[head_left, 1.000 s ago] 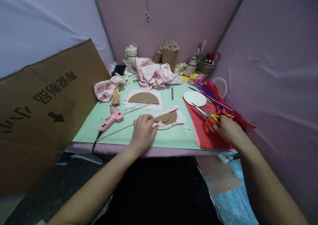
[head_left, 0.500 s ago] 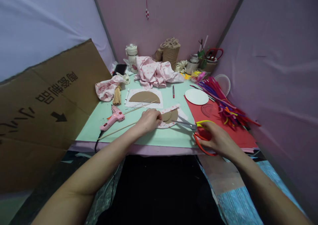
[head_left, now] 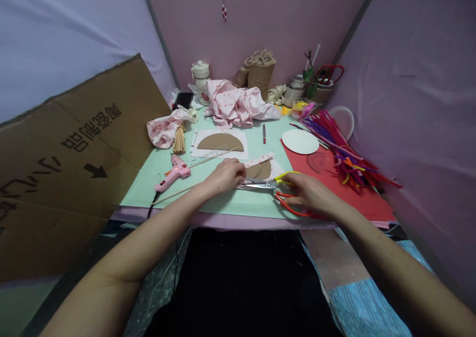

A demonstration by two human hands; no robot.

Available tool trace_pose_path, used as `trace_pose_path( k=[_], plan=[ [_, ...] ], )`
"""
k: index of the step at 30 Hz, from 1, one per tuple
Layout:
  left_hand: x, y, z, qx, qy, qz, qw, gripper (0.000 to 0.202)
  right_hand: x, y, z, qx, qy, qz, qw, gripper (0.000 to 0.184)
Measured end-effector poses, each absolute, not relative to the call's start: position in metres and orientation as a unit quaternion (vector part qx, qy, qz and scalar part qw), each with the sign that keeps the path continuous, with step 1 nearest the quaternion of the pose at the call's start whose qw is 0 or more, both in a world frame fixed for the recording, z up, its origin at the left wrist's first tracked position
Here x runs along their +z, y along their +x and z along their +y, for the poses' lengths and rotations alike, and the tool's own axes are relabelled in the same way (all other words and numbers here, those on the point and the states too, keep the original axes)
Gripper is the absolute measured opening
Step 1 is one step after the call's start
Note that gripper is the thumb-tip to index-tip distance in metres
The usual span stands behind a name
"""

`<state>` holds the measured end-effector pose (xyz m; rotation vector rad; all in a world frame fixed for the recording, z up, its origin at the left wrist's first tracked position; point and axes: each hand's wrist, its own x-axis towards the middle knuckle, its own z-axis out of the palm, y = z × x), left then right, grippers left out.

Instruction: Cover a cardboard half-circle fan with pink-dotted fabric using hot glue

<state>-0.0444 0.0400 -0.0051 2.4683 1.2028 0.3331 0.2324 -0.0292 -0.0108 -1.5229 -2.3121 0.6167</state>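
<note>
My right hand (head_left: 310,194) grips scissors (head_left: 273,187) with red and yellow handles, their blades pointing left along the table. The blade tips reach my left hand (head_left: 225,175), which is closed on the left edge of a pink dotted fabric piece (head_left: 266,164). A brown cardboard half-circle (head_left: 259,169) lies on that fabric. A thin wooden stick (head_left: 174,194) runs out from under my left hand toward the table's left front.
A pink glue gun (head_left: 174,172), a second cardboard half-circle on white paper (head_left: 220,142), a pen (head_left: 264,133), a white paper disc (head_left: 300,141), red paper sheets (head_left: 349,188) and pipe cleaners (head_left: 336,146) lie about. Crumpled fabric (head_left: 238,107) and jars stand behind. A big cardboard sheet (head_left: 63,163) leans left.
My right hand picked the scissors up from the red paper and carried them left to the fabric piece. My left hand stayed on the fabric's edge.
</note>
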Motion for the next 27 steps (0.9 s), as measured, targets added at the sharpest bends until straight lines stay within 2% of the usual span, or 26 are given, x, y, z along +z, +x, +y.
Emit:
trace_pose_path(
  k=[10, 17, 27],
  plan=[
    [0.0, -0.041, 0.041, 0.101, 0.874, 0.423, 0.217, 0.013, -0.016, 0.235, -0.021, 0.257, -0.526, -0.802, 0.119, 0.032],
    [0.005, -0.038, 0.043, 0.076, 0.869, 0.437, 0.221, 0.016, -0.019, 0.237, -0.018, 0.231, -0.535, -0.809, 0.082, 0.029],
    [0.006, -0.035, 0.045, 0.068, 0.861, 0.451, 0.225, 0.017, -0.017, 0.237, -0.02, 0.219, -0.538, -0.81, 0.083, 0.033]
  ],
)
